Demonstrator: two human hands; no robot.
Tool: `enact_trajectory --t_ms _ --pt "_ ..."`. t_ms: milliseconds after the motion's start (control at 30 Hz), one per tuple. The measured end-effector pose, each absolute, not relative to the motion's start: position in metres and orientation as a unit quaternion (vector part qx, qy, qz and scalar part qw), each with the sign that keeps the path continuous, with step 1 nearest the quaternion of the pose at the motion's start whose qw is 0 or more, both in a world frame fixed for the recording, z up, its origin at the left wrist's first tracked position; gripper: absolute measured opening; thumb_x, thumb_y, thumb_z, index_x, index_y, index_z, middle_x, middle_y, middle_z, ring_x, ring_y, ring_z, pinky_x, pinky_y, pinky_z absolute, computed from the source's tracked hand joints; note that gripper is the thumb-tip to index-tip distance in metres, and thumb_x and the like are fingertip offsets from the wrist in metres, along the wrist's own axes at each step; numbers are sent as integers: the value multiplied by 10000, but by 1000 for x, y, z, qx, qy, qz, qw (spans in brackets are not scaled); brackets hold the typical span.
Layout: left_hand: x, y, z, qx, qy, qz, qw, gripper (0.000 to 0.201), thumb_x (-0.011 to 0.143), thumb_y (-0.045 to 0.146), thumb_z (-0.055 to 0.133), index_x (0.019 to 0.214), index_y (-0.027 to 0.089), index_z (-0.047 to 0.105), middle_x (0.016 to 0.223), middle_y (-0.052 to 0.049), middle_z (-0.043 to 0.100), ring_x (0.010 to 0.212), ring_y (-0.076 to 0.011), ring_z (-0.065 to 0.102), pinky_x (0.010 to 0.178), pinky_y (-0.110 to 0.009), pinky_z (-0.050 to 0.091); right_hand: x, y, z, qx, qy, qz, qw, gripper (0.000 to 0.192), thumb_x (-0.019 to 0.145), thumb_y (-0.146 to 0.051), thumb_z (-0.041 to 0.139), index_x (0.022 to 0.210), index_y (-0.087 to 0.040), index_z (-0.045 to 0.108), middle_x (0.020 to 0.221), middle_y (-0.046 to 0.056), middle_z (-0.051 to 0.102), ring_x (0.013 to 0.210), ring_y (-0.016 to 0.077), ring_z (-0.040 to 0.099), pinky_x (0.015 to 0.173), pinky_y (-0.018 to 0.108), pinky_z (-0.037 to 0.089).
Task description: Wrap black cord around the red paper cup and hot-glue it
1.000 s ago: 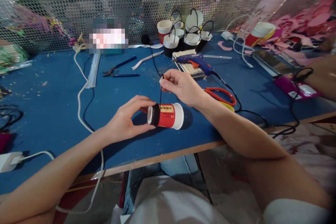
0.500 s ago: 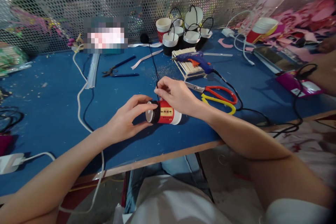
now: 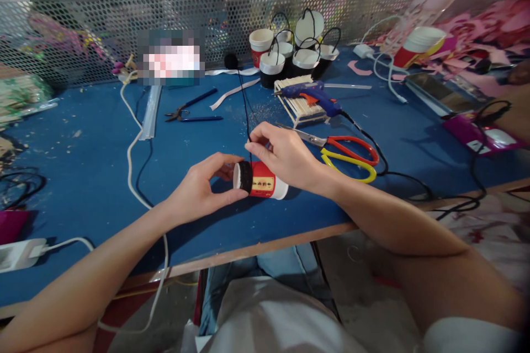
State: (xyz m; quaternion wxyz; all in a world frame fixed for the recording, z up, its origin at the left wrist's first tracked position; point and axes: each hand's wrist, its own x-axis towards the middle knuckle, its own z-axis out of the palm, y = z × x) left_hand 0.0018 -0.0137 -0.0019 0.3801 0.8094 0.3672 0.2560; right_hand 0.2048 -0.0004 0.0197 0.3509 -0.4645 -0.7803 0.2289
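A red and white paper cup (image 3: 265, 181) lies on its side on the blue table, its rim end facing left and wrapped with black cord. My left hand (image 3: 207, 185) grips that wrapped end, the thumb in front and the fingers behind. Just above the cup, my right hand (image 3: 281, 151) pinches the black cord (image 3: 244, 102) between thumb and fingertips. From there the cord runs back across the table to a small dark ball (image 3: 231, 61), which looks like the rest of the cord. Part of the cup is hidden behind my right hand.
Scissors (image 3: 348, 149) with red and yellow handles lie right of my hands. A blue glue gun (image 3: 310, 94) rests on a small stick rack (image 3: 300, 116). Pliers (image 3: 192, 107) lie at left. Several cups with black handles (image 3: 273, 63) stand behind. Another person's arm (image 3: 509, 116) shows at right.
My left thumb has come down to the front of the cup and its fingers have gone behind, as the cup turned slightly. My right hand still pinches the cord. The view has shifted a little.
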Motion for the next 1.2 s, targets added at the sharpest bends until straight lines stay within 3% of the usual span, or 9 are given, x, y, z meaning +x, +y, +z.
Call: enact_trajectory --t_ms 367,667,867,1000,1200 --pt "0 -12 -2 859 301 311 275 518 733 269 706 1205 213 501 1153 -111 551 1061 -230 541 889 -379 494 207 0 24 -450 -768 296 347 129 845 -286 512 764 -188 491 743 -6 570 684 116 506 647 262 370" --pt "1 -10 -1 891 289 290 196 439 773 296 669 1170 207 503 1167 -102 558 1088 -223 537 942 -386 461 203 1 17 -460 -766 305 329 126 840 -282 501 756 -190 487 752 0 580 695 124 515 644 267 372" --pt "1 -7 -8 831 315 303 343 584 695 326 742 1202 198 481 1164 -112 547 1084 -237 551 948 -413 482 202 1 13 -469 -763 304 326 115 840 -276 505 766 -188 497 741 -4 585 677 120 516 626 264 368" --pt "2 -6 -7 768 340 318 440 465 725 335 711 1113 159 524 1092 -105 589 1026 -221 594 948 -429 483 200 -1 11 -472 -765 296 324 111 841 -268 509 766 -186 506 729 -11 580 645 107 493 602 255 350" --pt "3 -9 -1 755 373 273 466 415 743 365 685 1071 148 553 950 -80 654 826 -184 641 787 -376 548 198 -2 10 -469 -773 280 323 121 841 -269 513 754 -186 504 723 -11 570 624 99 464 599 252 340"
